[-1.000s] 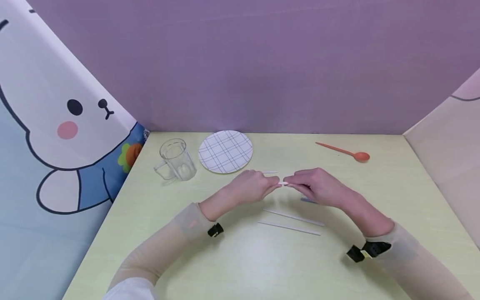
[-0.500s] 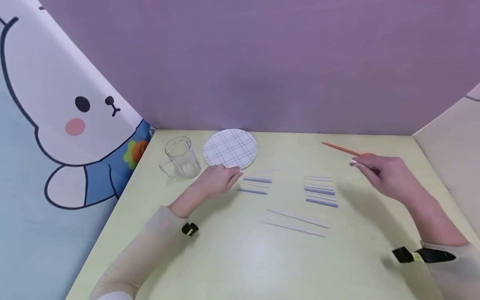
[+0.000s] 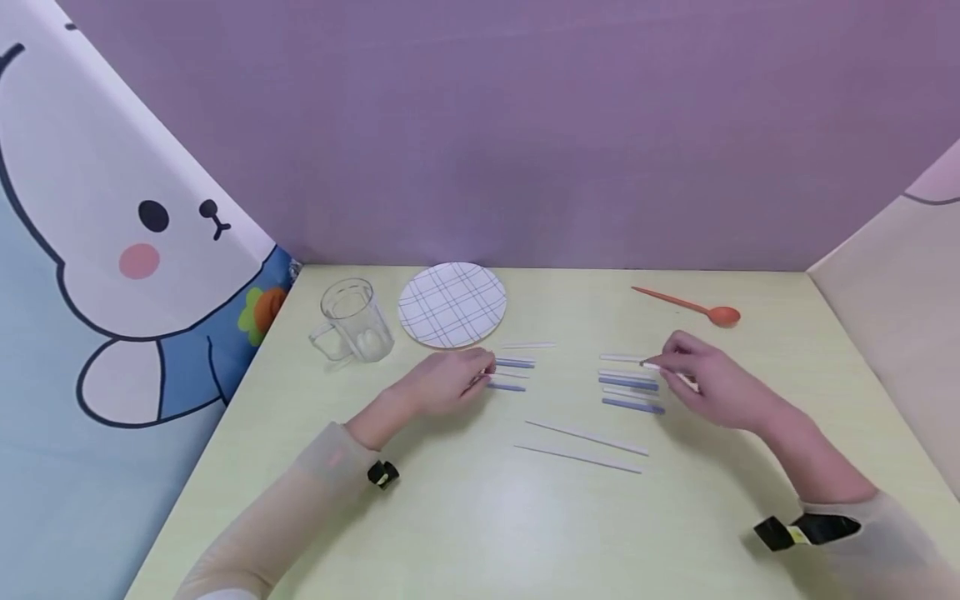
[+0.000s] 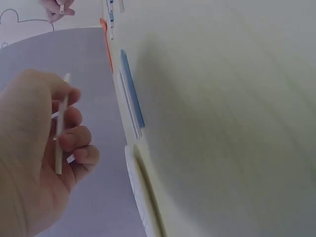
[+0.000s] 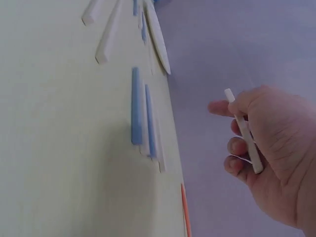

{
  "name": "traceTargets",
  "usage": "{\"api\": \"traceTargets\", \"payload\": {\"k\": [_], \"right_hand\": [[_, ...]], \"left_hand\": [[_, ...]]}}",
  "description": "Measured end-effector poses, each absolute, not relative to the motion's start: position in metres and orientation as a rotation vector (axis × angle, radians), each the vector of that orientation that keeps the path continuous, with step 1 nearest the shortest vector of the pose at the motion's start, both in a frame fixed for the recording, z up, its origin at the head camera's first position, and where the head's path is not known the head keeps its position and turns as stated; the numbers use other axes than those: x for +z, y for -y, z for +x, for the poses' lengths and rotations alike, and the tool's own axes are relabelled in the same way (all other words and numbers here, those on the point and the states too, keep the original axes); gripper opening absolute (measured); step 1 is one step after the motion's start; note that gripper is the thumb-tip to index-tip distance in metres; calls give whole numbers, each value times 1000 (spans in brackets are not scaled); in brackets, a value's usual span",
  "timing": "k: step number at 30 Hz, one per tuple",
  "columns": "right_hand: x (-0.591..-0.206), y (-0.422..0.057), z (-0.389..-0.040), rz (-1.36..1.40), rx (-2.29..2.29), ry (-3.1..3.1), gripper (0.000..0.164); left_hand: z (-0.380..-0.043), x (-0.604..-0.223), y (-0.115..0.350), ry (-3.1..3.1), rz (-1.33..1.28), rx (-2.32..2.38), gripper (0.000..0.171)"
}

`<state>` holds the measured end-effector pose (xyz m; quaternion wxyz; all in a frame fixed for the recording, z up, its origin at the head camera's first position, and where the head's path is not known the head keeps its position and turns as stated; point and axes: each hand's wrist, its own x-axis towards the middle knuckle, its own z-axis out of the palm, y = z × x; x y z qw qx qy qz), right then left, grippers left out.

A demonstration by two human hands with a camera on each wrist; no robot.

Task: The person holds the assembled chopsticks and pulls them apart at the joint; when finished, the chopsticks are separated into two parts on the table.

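My left hand (image 3: pixel 442 382) hovers over the left group of short sticks, its fingers curled round a thin white stick (image 4: pixel 59 128). To the right, my right hand (image 3: pixel 712 385) pinches a thicker short white stick (image 5: pixel 247 138) between thumb and fingers, its tail in the palm. Short blue sticks (image 3: pixel 628 384) and white sticks (image 3: pixel 621 357) lie in rows beside the right hand. Thinner blue sticks (image 3: pixel 507 387) and a white stick (image 3: pixel 529 345) lie by the left hand, which partly covers them. Nearer the front lie two long white chopsticks (image 3: pixel 587 437), side by side.
At the back left stand a clear glass mug (image 3: pixel 356 321) and a round checked plate (image 3: pixel 452 304). An orange spoon (image 3: pixel 722 315) lies at the back right. A purple wall (image 3: pixel 525 133) borders the far table edge.
Both hands met over the middle around one white stick, then drew apart, each with a white stick. Since then the right hand has come back leftward toward its row; the left has dropped slightly nearer.
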<state>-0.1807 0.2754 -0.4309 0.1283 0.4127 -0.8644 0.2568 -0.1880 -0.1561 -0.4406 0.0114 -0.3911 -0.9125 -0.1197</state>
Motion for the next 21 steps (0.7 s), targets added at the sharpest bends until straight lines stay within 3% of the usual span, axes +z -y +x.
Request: {"api": "traceTargets", "payload": {"k": [21], "right_hand": [[-456,-246,-172,1262,710,2859,20]], "left_hand": [[-186,-453,144,2924,-1306,-363,11]]}}
